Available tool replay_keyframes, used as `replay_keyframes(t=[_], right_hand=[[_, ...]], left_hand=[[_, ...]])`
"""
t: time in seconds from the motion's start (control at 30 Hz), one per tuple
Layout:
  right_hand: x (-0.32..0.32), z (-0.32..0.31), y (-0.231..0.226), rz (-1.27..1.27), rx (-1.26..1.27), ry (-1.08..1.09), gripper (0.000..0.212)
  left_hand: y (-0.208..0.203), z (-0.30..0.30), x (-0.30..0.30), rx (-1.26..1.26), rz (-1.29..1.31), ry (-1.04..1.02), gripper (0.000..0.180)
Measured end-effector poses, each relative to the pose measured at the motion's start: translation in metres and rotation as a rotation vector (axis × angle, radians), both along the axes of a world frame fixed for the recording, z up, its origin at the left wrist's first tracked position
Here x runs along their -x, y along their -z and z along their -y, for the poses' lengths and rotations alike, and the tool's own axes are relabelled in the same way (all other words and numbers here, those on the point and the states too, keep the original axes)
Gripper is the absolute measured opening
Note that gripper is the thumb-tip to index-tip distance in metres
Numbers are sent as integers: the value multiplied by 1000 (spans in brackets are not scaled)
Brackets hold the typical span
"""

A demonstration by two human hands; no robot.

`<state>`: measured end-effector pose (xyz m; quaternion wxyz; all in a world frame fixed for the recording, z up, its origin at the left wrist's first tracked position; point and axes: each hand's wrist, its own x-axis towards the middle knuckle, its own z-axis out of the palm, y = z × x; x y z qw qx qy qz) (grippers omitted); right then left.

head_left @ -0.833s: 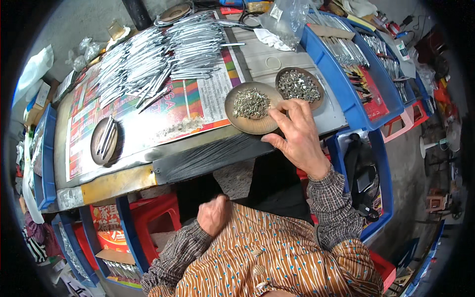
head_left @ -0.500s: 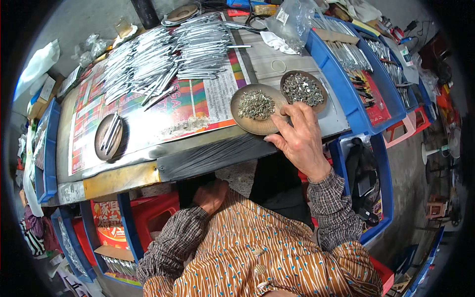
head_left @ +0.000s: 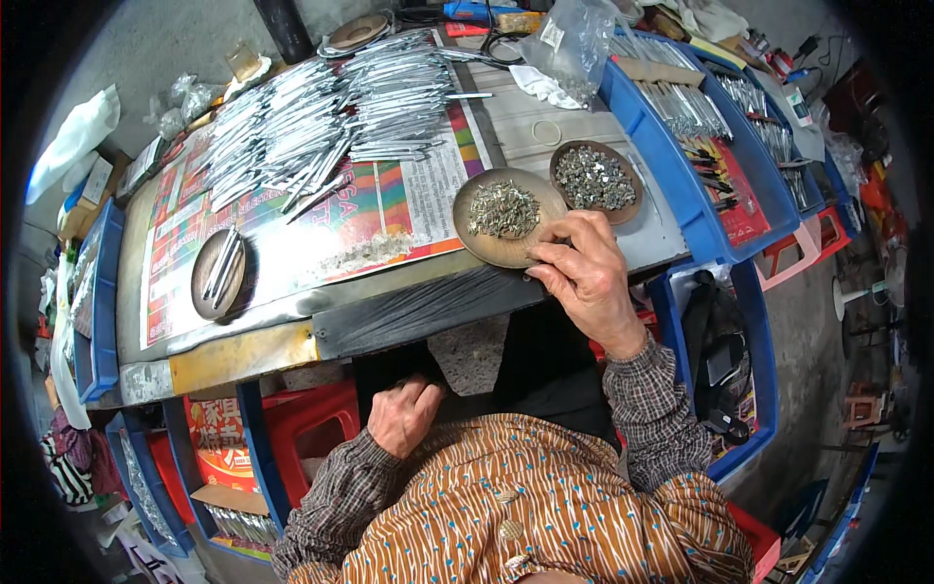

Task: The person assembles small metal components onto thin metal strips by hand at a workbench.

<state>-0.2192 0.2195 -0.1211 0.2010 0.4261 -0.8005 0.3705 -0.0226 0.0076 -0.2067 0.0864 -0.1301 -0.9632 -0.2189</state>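
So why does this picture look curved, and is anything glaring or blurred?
Head view: the grey-topped table's front edge bows, fisheye-style, and the corners go black; head view: glare whitens the multicoloured printed sheet near the oval brown wooden dish; head view: the bare right hand looks fairly sharp.

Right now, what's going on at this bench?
Someone's right hand is at the near edge of a round wooden dish of small metal pieces, thumb and fingertips close together; can't tell what's in the pinch. The left hand is curled below the table edge. A second dish of small bits sits just beyond. Slim silver rods lie piled at the back; a few more rest in a dish at left.
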Motion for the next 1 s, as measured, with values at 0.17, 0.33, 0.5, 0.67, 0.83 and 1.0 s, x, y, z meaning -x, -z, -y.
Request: replay_keyframes(t=[0.17,0.33,0.5,0.67,0.83,1.0], right_hand=[[2,-2,-9,56,-77,-14,28],[2,-4,-10,52,-102,19,29],[2,-5,-7,45,-107,0,32],[2,-7,-5,8,-96,38,40],[0,-3,-3,-7,-77,25,39],[0,-2,-2,-7,-61,3,34]], left_hand=[[-9,-5,0,-13,-29,20,16],[-19,-5,3,-42,-97,50,17],[-26,-3,5,-26,-109,49,18],[-26,-5,7,-4,-92,58,19],[-23,-7,4,-9,-71,58,19],[-32,-4,7,-5,-82,67,21]])
